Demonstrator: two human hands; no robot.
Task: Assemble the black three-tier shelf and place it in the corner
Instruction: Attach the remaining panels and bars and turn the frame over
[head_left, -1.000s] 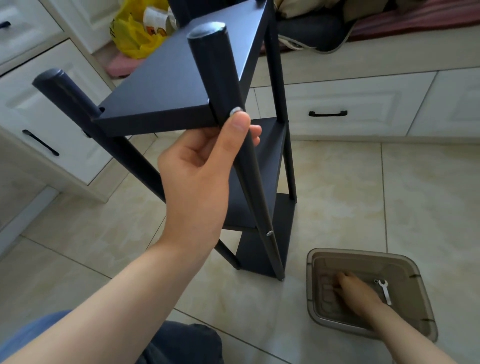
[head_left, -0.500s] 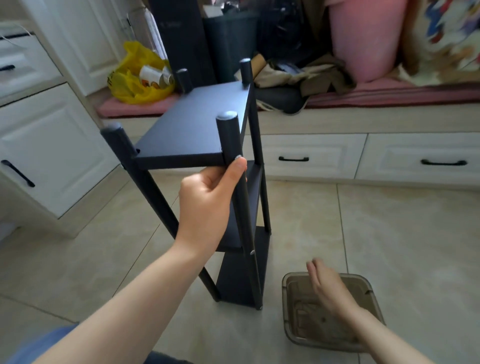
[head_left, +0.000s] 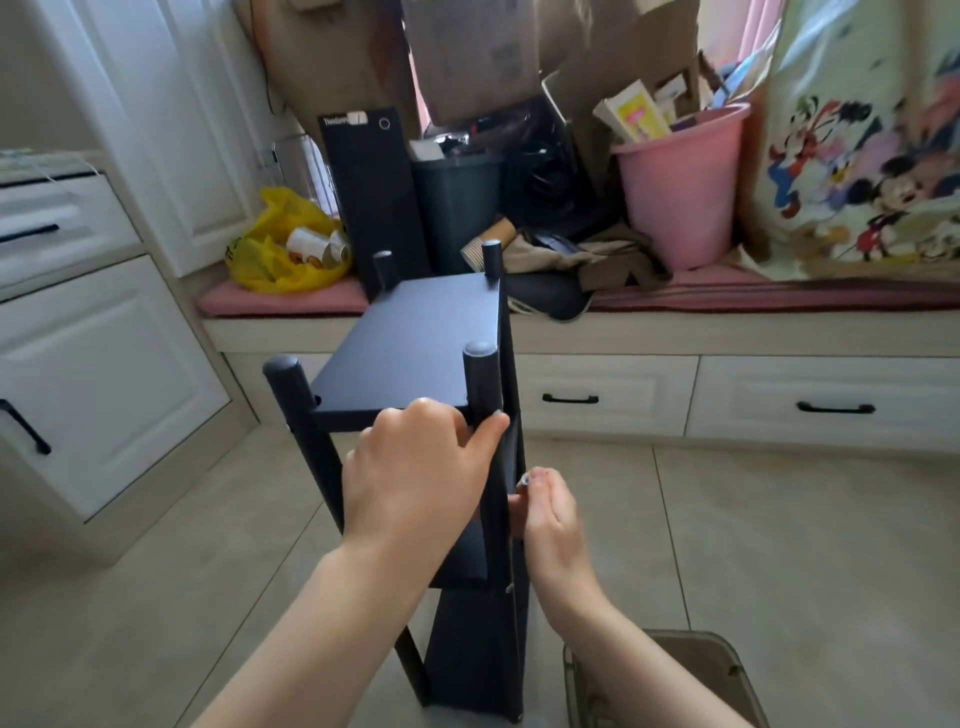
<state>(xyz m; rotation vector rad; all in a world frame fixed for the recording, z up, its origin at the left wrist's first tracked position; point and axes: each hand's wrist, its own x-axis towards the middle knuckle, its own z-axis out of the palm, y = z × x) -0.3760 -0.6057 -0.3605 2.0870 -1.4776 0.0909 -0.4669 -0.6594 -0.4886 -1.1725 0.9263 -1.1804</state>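
The black three-tier shelf (head_left: 410, 343) stands upright on the tiled floor in front of me, four round posts rising above its top board. My left hand (head_left: 415, 467) grips the near right post just under the top board, thumb against the post. My right hand (head_left: 545, 514) is right beside that same post, lower down, pinching a small silvery part (head_left: 523, 480) at its fingertips; what the part is cannot be made out.
A brownish plastic box (head_left: 727, 670) sits on the floor at the lower right. White drawer cabinets (head_left: 104, 364) line the left. A bench with drawers (head_left: 727, 400) carries a pink bucket (head_left: 680, 192), a yellow bag (head_left: 280, 244) and clutter.
My right hand left the plastic box and rose to the near right post with a small part. The view lifted; my left hand stays on the post.
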